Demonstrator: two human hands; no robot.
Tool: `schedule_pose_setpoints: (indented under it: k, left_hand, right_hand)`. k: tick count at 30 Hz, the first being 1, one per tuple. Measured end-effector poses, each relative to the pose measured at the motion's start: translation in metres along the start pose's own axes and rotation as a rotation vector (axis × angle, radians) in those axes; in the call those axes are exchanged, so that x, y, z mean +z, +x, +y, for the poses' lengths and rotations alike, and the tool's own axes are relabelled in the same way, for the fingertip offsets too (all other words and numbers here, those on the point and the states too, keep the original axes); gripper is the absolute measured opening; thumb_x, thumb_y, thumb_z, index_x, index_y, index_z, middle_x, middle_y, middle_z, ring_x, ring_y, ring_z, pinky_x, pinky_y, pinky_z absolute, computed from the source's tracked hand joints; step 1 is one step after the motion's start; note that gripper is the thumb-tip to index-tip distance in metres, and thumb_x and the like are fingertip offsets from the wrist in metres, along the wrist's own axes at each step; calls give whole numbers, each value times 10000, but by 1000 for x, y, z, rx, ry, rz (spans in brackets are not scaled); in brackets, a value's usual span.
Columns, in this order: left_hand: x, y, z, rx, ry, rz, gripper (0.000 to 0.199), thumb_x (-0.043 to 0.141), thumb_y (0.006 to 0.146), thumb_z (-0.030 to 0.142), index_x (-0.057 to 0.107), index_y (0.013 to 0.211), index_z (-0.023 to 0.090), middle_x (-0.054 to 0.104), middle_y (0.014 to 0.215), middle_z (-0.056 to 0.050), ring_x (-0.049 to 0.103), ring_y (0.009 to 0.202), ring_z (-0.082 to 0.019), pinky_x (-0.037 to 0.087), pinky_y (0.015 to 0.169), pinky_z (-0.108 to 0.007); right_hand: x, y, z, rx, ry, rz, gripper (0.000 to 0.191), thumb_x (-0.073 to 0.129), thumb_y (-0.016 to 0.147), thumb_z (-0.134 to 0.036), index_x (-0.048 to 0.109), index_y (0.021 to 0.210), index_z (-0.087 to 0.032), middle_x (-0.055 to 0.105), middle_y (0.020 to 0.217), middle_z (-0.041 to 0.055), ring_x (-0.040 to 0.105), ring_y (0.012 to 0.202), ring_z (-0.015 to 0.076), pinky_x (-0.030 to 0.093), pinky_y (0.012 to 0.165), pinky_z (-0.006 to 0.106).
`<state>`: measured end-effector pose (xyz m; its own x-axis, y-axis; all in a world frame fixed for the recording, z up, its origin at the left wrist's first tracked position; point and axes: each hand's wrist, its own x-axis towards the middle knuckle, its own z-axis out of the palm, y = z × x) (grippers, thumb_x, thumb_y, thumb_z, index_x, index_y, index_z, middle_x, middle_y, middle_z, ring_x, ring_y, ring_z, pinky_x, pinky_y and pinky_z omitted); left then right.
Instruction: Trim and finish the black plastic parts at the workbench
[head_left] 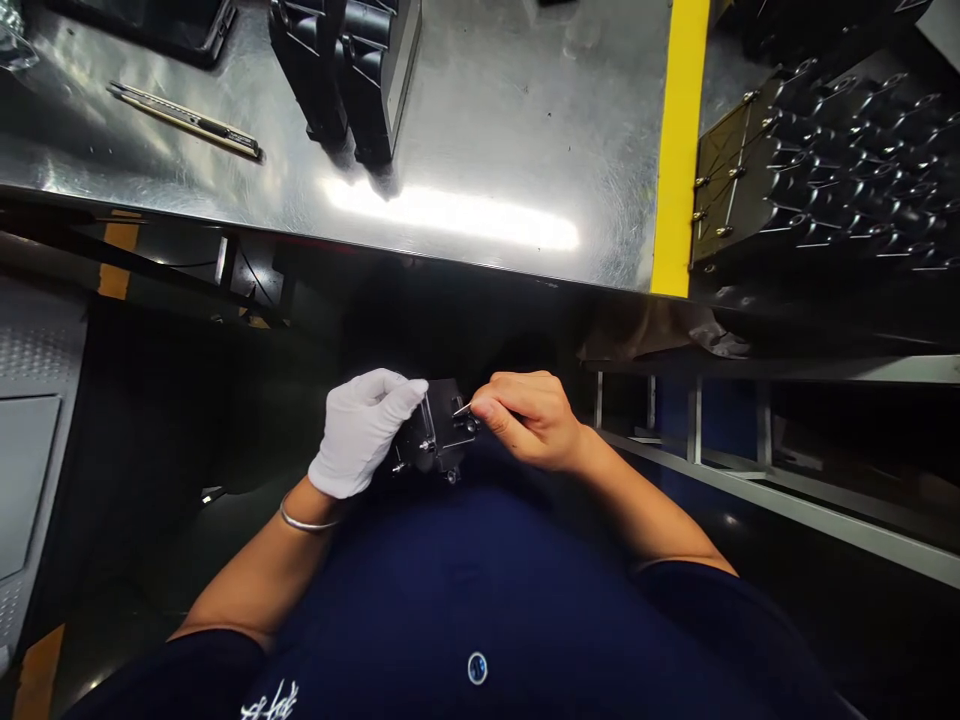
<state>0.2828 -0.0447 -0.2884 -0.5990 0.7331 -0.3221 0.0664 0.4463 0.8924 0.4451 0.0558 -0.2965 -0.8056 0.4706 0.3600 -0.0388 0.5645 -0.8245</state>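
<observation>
My left hand (364,430), in a white glove, grips a small black part (442,425) with metal pins by its left side, in front of my body and below the table edge. Bare, my right hand (529,415) pinches a small metallic piece (463,410) between thumb and forefinger. The tip of that piece meets the right side of the black part. What the piece is cannot be made out.
On the metal table (487,130) lie a cutter knife (187,122), a dark device (172,25) and black moulded parts (360,70). Right of the yellow strip (679,150) are stacked black parts (840,165). A metal frame (787,495) stands below right.
</observation>
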Motion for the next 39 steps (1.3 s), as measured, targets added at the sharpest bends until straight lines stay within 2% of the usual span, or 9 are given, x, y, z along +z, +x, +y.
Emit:
schedule_pose_setpoints:
  k: [4, 8, 10, 15, 19, 26, 30, 36, 39]
  left_hand:
    - [1, -1, -2, -1, 16, 2, 306, 657, 635, 417, 565, 484, 167, 521, 483, 9, 450, 475, -96, 386, 456, -206]
    - [0, -2, -5, 32, 5, -72, 289, 677, 635, 395, 579, 488, 166, 526, 469, 15, 442, 456, -92, 374, 445, -204]
    - [0, -1, -5, 60, -6, -86, 285, 679, 642, 385, 581, 489, 166, 522, 465, 19, 437, 454, -89, 370, 447, -202]
    - [-3, 1, -7, 95, 16, -64, 291, 676, 657, 383, 575, 488, 169, 516, 464, 22, 429, 457, -88, 365, 451, -203]
    - [-3, 0, -9, 90, 33, -74, 291, 670, 658, 388, 574, 489, 172, 522, 468, 20, 435, 460, -91, 369, 455, -206]
    - [3, 1, -6, 16, 34, -26, 304, 666, 646, 413, 555, 492, 176, 501, 481, 20, 419, 468, -93, 358, 452, -217]
    - [5, 0, -4, -24, 50, 10, 395, 640, 704, 444, 456, 461, 192, 414, 462, 29, 379, 470, -94, 340, 443, -223]
    - [7, 0, -1, -20, 135, 20, 416, 568, 795, 438, 452, 480, 193, 440, 490, 21, 388, 493, -99, 330, 457, -231]
    - [7, 1, -1, -27, 131, 43, 407, 571, 803, 419, 466, 482, 192, 443, 483, 24, 391, 485, -96, 324, 456, -234]
  right_hand:
    - [-5, 0, 0, 30, 37, -58, 253, 475, 933, -201, 601, 722, -142, 573, 587, 8, 490, 527, 75, 385, 513, 199]
    - [-18, 1, 1, 164, 304, -357, 367, 436, 965, -291, 592, 674, -130, 517, 553, -10, 446, 488, 57, 364, 490, 183]
    - [-22, 1, 1, 181, 420, -424, 438, 394, 979, -373, 605, 687, -122, 502, 540, -12, 441, 477, 56, 363, 485, 183]
    - [-14, 0, 2, 87, 127, -224, 429, 550, 866, -537, 606, 733, -132, 540, 592, 2, 463, 516, 78, 341, 496, 208]
    - [-7, 0, 2, -15, 32, -232, 414, 580, 859, -511, 566, 662, -147, 518, 559, -14, 457, 511, 74, 317, 501, 204]
    - [-8, -3, 2, -26, -200, -203, 489, 519, 880, -550, 486, 581, -164, 438, 539, -25, 397, 501, 78, 247, 490, 227]
    - [-3, -4, 4, -44, -351, -150, 521, 446, 924, -532, 434, 547, -173, 390, 536, -24, 351, 496, 85, 204, 487, 254]
    - [3, -5, 8, -53, -451, -41, 528, 395, 908, -611, 546, 685, -157, 477, 608, 7, 414, 567, 112, 280, 536, 250]
    - [3, -5, 8, -22, -515, -53, 515, 394, 925, -578, 550, 670, -159, 476, 614, 8, 411, 575, 112, 274, 537, 248]
